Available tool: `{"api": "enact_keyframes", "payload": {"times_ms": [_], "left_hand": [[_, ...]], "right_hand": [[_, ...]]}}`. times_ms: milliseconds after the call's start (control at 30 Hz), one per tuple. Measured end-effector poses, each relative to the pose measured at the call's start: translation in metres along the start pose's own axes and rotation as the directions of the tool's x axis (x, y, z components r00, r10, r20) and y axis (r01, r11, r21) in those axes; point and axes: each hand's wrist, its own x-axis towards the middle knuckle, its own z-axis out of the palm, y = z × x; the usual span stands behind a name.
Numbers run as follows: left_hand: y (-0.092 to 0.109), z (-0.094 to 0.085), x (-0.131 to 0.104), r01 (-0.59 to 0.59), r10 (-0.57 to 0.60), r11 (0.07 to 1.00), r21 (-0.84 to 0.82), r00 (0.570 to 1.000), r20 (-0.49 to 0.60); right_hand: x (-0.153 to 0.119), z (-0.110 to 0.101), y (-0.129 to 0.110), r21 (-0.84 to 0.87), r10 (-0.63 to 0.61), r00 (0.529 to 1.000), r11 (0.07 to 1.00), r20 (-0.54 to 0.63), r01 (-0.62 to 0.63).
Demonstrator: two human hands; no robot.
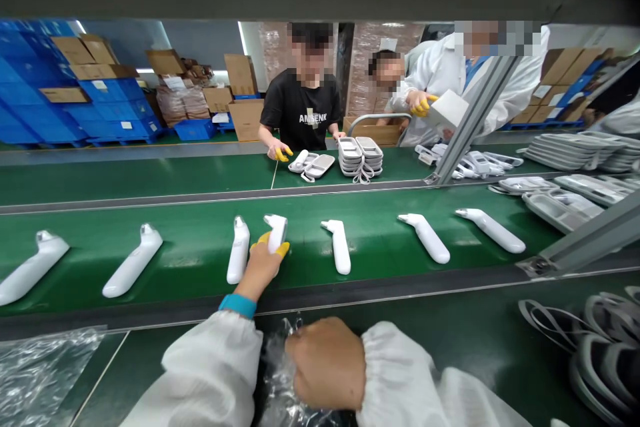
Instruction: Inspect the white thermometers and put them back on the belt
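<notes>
My left hand (pixel 263 260), in yellow finger cots and with a turquoise band at the wrist, reaches over the green belt. Its fingers are closed around a white ear thermometer (pixel 277 232) with a clear tip. Just left of that hand lies another white ear thermometer (pixel 239 250); a further one (pixel 341 247) rests to the right. Close to me, my right hand (pixel 327 361) is closed on a crumpled clear plastic bag (pixel 283 380), its fingertips mostly hidden from view.
Several more thermometers (pixel 133 260) lie spaced along the belt (pixel 190 267). Metal posts (pixel 585 240) rise at the right. Grey straps and cases (pixel 605 360) sit near right; clear plastic film (pixel 45 373) near left. Across the line, a person (pixel 300 110) handles white trays (pixel 360 159).
</notes>
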Motion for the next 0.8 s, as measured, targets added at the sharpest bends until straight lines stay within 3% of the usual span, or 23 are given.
{"api": "enact_keyframes", "payload": {"times_ms": [67, 167, 267, 333, 433, 567, 600, 667, 733, 800], "left_hand": [[0.0, 0.014, 0.009, 0.029, -0.029, 0.993, 0.111, 1.0, 0.002], [0.004, 0.017, 0.007, 0.032, -0.02, 0.971, 0.236, 0.998, -0.053], [0.002, -0.003, 0.009, 0.09, -0.047, 0.956, 0.28, 0.986, -0.159], [-0.001, -0.022, 0.014, 0.157, -0.116, 0.955, 0.251, 0.979, -0.17], [0.002, -0.042, 0.011, 0.163, -0.157, 0.979, 0.12, 0.986, -0.054], [0.034, -0.046, -0.036, 0.065, -0.052, 0.986, -0.151, 0.995, 0.085], [0.044, -0.045, -0.053, 0.048, -0.026, 0.966, -0.254, 0.995, 0.091], [0.063, -0.041, -0.085, 0.084, -0.036, 0.828, -0.555, 0.995, 0.098], [0.073, -0.038, -0.107, 0.163, -0.076, 0.665, -0.729, 0.986, 0.151], [0.073, -0.035, -0.118, 0.218, -0.094, 0.609, -0.763, 0.975, 0.204]], "right_hand": [[0.003, 0.009, -0.009, 0.013, 0.014, 0.995, 1.0, 0.094, -0.015], [0.004, 0.011, -0.005, 0.036, -0.043, 0.995, 0.999, 0.095, 0.04], [0.003, 0.005, 0.01, 0.066, -0.142, 0.988, 0.988, 0.064, 0.137], [0.001, -0.004, 0.018, 0.119, -0.136, 0.991, 0.984, -0.003, 0.135], [-0.002, -0.02, 0.022, 0.324, -0.009, 0.972, 0.942, -0.236, 0.087], [-0.003, -0.039, 0.018, 0.654, 0.228, 0.823, 0.726, -0.52, 0.212], [-0.002, -0.041, 0.016, 0.702, 0.26, 0.796, 0.66, -0.547, 0.267], [-0.001, -0.044, 0.013, 0.769, 0.288, 0.777, 0.53, -0.56, 0.357], [0.0, -0.045, 0.011, 0.824, 0.304, 0.794, 0.412, -0.527, 0.389], [0.0, -0.044, 0.011, 0.876, 0.308, 0.833, 0.312, -0.46, 0.368]]}}
